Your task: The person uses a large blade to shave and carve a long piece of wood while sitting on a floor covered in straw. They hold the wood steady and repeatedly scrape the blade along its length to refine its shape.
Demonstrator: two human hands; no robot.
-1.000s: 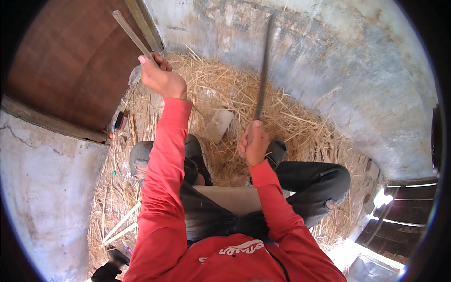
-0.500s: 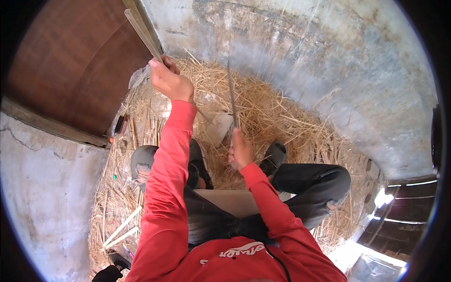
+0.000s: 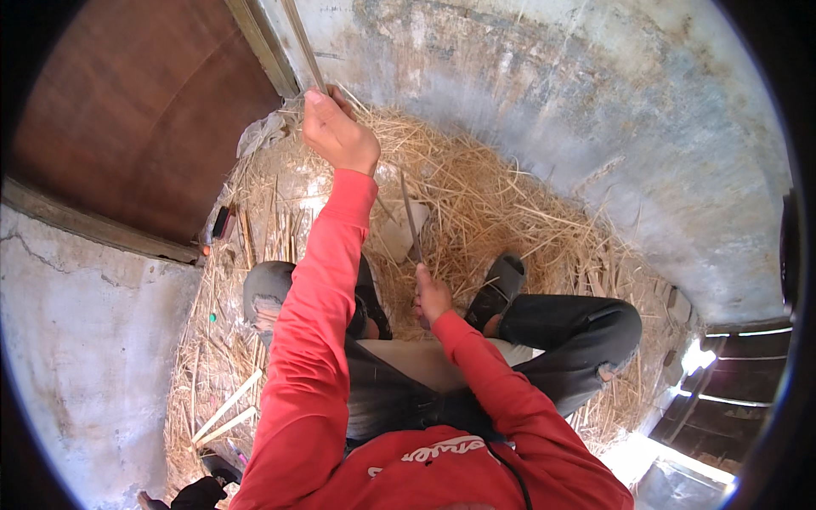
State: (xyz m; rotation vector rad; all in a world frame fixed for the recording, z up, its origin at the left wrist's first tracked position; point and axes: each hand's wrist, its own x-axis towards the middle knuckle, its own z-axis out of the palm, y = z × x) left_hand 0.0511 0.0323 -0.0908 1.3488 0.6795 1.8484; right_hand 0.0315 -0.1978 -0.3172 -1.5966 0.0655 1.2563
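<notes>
My left hand [image 3: 342, 136] is raised at the far side, its fingers closed round a long, thin bamboo strip [image 3: 303, 38]. The strip slants up past the top edge of the picture. Nearer my body, between my knees, my right hand [image 3: 433, 296] is wrapped round the handle of a knife [image 3: 410, 212]. Its long, narrow, dark blade points up and away, apart from the strip. Under the blade a pale flat slab [image 3: 395, 234] lies among loose shavings [image 3: 476, 195]. Most of the knife handle is hidden in my fist.
Curved grey wall [image 3: 552, 93] stands ahead and right; a brown panel [image 3: 144, 110] is at the left. Two pale split strips [image 3: 228, 410] lie on the shavings at lower left. Dark clothing [image 3: 200, 493] of another person shows there. My sandalled foot [image 3: 501, 289] is right of the knife.
My left hand has moved right and slightly farther away with the bamboo strip. My right hand has come nearer my body, lowering the knife, and its blade looks shorter from here.
</notes>
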